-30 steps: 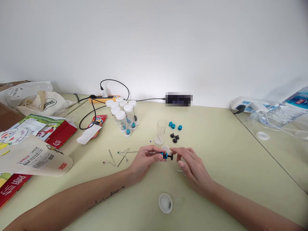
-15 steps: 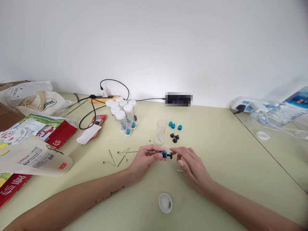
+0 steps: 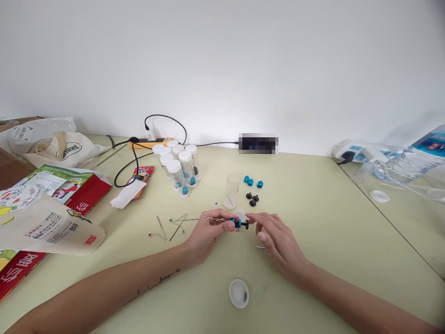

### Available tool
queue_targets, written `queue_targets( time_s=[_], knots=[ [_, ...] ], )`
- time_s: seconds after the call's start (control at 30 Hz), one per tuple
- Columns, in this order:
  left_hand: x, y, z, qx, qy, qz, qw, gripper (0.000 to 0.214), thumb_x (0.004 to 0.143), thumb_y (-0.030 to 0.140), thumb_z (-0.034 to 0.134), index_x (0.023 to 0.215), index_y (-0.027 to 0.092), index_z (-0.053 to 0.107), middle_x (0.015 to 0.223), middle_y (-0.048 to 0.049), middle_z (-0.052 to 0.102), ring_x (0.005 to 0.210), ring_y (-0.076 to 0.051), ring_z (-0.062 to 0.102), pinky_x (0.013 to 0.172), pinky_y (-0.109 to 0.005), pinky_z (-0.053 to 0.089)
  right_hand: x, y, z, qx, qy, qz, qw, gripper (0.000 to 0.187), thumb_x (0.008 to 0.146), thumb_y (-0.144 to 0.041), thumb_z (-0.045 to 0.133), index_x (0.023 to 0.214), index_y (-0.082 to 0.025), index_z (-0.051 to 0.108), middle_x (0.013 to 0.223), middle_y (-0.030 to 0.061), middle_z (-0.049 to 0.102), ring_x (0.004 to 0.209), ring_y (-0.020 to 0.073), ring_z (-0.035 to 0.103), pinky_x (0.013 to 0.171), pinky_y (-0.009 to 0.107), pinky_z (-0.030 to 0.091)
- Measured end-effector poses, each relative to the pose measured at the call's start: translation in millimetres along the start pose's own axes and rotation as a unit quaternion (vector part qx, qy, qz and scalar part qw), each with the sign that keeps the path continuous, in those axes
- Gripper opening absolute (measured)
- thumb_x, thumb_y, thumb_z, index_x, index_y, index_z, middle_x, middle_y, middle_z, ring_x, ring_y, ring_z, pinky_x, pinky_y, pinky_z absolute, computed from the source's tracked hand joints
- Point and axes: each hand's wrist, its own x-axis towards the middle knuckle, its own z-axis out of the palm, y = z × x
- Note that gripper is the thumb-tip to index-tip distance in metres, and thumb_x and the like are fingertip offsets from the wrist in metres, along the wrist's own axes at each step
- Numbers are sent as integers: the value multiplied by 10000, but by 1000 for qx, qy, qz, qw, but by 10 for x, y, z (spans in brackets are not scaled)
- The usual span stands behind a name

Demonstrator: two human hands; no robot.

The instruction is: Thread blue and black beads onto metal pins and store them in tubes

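My left hand [image 3: 213, 227] pinches a small blue and black knob piece [image 3: 238, 223] with a black disc at its right end. A thin bent metal wire [image 3: 209, 215] runs leftward from that hand. My right hand [image 3: 278, 234] is open beside the disc, its fingers stretched towards it and the thumb apart; whether a fingertip touches is unclear. Behind the hands stand a clear tube [image 3: 233, 188] and a white cap [image 3: 239, 215], partly hidden. Several blue knobs [image 3: 250, 182] and black disc-headed pieces [image 3: 252, 203] lie beyond. A few short metal rods [image 3: 262, 249] lie by my right thumb.
Several white-capped tubes [image 3: 174, 167] stand at the back left, near an orange power strip [image 3: 153, 144]. Wire rods [image 3: 177, 227] lie left of my hands. A white dish [image 3: 238, 300] with small dark bits sits in front. A plastic cup [image 3: 59, 227] lies at far left.
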Motion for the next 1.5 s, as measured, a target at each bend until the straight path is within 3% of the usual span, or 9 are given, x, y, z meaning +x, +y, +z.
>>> queue_targets(
  time_s=[0.8,1.03,1.4,1.5],
  knots=[
    [12,-8,-9,5,-2,-3,1000,165,721,211,748,868,154,698,852,-41,715,747,-119,643,788,-258,478,11,0,-11,17,-8,-10,1000,436,994,-454,178,1207,-262,506,998,54,592,839,188,523,823,376,387],
    [8,-2,-9,10,-14,-2,1000,173,715,202,751,871,146,702,890,-57,717,770,-123,641,782,-249,474,8,17,17,6,-24,3,1000,231,970,-344,401,1153,-238,493,1016,44,590,835,174,519,834,356,396],
    [5,-17,-13,5,-4,-7,1000,169,715,204,752,866,153,699,860,-45,717,763,-121,647,795,-255,474,20,8,9,12,-12,-3,1000,282,997,-324,284,1107,-242,530,979,44,607,879,189,530,835,366,376],
    [4,-10,-10,2,-2,-10,1000,176,718,212,750,876,158,696,842,-42,716,754,-122,646,790,-260,477,21,14,11,11,-7,7,1000,317,998,-351,272,1199,-243,492,1017,52,598,842,182,531,830,368,382]
  ],
)
